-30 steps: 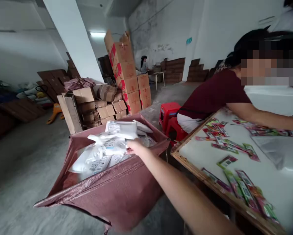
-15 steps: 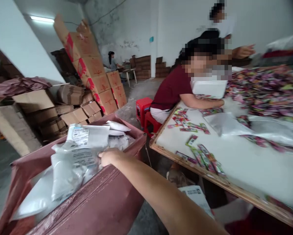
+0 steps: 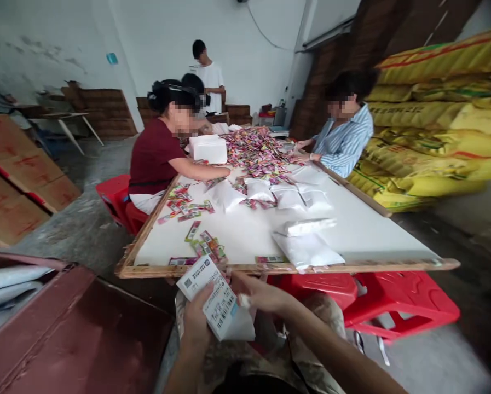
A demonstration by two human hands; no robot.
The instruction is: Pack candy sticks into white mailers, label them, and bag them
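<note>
Shipping labels (image 3: 218, 306), white sheets with printed barcodes and text, are held above my lap. My left hand (image 3: 198, 314) is closed around their lower left side, thumb on the printed face. At the right edge of the sheets, the bent fingers of my right hand (image 3: 255, 290) are closed against them. A small white patch shows at that hand's thumb; I cannot tell what it is. Just beyond, the white table (image 3: 245, 238) bears small colourful packets (image 3: 210, 246) and a full white mailer bag (image 3: 308, 250) near its front edge.
A maroon fabric bin (image 3: 76, 323) with white bags in it stands at my left. Red stools (image 3: 405, 301) are under the table's right front. Co-workers sit at both sides of a large packet heap (image 3: 257, 150); another person stands behind. Yellow sacks (image 3: 429, 120) are stacked right.
The view has swung right, from the bin to the table. The arm that reached to the bags in the bin is back, and both my hands are now together at the shipping labels.
</note>
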